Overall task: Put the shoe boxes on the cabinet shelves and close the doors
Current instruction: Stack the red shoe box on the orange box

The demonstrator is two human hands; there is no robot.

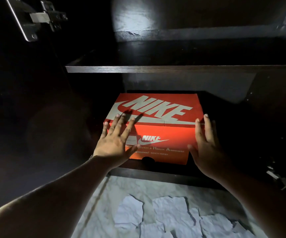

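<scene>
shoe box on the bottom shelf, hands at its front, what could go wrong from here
1. The orange shoe box sits near the front edge of the bottom shelf; if not pushed deeper, a closing door might catch it.
2. The left hand lies flat on the front while the right hand is at the corner, so an uneven push could skew the box.
3. The cabinet is dark, so the space behind the box is hard to judge.

Scene very dim; cabinet (241,48) interior nearly black. One narrow light from the camera side lands on the box (156,121), brightest at its front face. Sharp finger shadows on the box lid. Pale glare patch on the back panel above the box. Wide-angle bending at frame edges.
</scene>
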